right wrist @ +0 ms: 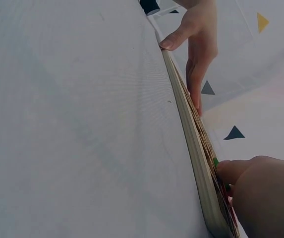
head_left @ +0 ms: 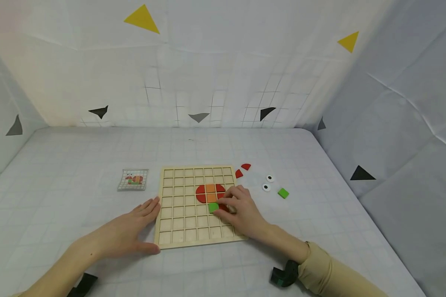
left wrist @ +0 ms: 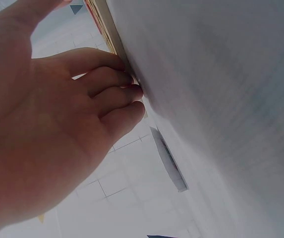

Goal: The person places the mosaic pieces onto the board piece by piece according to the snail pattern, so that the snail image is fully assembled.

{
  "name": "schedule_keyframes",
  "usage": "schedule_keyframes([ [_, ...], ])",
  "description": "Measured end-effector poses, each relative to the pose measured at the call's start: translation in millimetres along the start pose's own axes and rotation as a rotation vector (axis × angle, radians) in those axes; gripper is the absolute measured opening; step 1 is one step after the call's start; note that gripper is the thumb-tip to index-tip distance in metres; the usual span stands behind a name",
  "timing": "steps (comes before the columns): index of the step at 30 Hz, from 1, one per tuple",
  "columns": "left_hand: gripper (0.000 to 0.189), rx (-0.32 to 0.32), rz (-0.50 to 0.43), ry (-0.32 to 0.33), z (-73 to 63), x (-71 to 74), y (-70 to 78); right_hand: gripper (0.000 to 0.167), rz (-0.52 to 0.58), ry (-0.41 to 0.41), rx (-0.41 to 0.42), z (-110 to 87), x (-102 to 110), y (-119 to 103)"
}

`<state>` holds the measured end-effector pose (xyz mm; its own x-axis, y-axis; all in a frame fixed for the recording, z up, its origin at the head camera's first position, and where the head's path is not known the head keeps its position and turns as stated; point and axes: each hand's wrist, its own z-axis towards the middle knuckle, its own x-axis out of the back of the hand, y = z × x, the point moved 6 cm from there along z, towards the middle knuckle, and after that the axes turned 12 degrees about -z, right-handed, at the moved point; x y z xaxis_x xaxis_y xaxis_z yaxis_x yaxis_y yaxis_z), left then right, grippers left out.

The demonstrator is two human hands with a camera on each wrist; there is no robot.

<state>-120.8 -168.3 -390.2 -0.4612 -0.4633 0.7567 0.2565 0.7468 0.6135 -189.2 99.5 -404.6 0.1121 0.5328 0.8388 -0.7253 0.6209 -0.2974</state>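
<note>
green tile on the grid board, just below the orange tiles
it is square, no long axis; our right hand pinches it, while our left hand, farther off, rests straight-fingered against the board's left edge.

The left hand was shown palm toward the camera, its fingers stretched out side by side and their tips set against the edge of the wooden board. Below the board in the view and apart from it, a thin card was seen almost edge-on. To the board's right, a white tabletop was spread across much of the view, while to its left a dark triangle was displayed.
</note>
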Motion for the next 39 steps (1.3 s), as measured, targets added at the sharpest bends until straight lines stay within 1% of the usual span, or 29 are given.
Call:
schedule_keyframes([
  [5, 0.11, 0.003, -0.009, 0.002, -0.4, 0.6, -0.1, 0.023, 0.0, -0.005, -0.008, -0.1, -1.7, -0.3],
  [14, 0.111, 0.002, -0.011, 0.005, -2.0, 0.7, -0.1, 0.02, 0.027, 0.018, 0.006, -1.8, -1.8, -1.5],
  [22, 0.11, 0.009, -0.011, 0.004, -3.0, 0.9, 0.1, 0.021, 0.033, 0.005, 0.01, -1.3, -2.5, -3.3],
  [26, 0.11, 0.003, -0.008, 0.004, -3.0, 0.9, 0.4, 0.02, 0.029, 0.009, 0.014, -0.7, -2.1, -3.5],
  [28, 0.109, 0.003, -0.007, 0.002, -2.8, 0.7, 0.5, 0.02, 0.04, 0.009, 0.004, -0.3, -0.8, -2.4],
  [32, 0.11, -0.003, -0.003, 0.004, -2.1, 0.5, 0.4, 0.019, 0.024, 0.041, -0.003, -0.6, 5.4, 4.9],
  [35, 0.11, -0.014, 0.005, 0.01, -1.6, 0.3, 0.9, 0.019, -0.018, 0.083, -0.022, -3.6, 14.8, 17.6],
  [37, 0.11, -0.021, 0.011, 0.013, -1.5, 0.2, 1.1, 0.019, -0.049, 0.105, -0.052, -8.2, 22.6, 29.5],
  [39, 0.109, -0.023, 0.015, 0.015, -1.7, 0.4, 1.3, 0.022, -0.077, 0.112, -0.105, -14.9, 31.0, 43.3],
])
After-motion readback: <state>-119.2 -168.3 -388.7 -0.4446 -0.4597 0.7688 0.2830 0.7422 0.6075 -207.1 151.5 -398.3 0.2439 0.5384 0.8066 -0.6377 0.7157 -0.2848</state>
